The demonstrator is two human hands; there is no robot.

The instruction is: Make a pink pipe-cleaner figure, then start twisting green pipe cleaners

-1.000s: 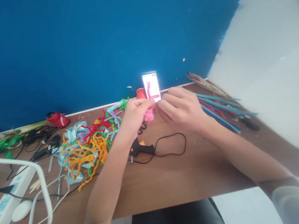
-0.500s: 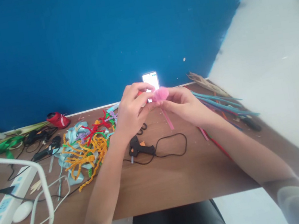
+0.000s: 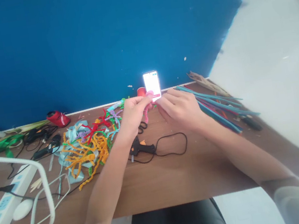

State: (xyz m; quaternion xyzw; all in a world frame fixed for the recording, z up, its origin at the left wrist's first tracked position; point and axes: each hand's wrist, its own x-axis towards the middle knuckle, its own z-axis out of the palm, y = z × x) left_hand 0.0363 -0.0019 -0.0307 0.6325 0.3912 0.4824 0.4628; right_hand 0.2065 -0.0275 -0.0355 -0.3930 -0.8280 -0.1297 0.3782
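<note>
pipe cleaner [image 3: 146,108]: pink
wall [image 3: 70,45]: deep blue
worktop [image 3: 162,178]: brown wood grain
glue gun [image 3: 141,149]: black, orange trigger
tangle at left [image 3: 87,148]: orange, red, green, pale blue
sticks at right [image 3: 217,110]: teal, some red
power strip [image 3: 2,205]: white

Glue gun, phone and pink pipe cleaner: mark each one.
glue gun [image 3: 141,149], head view, on its black body.
phone [image 3: 151,83], head view, middle of the lit screen.
pink pipe cleaner [image 3: 146,112], head view, strand below the left hand.
</note>
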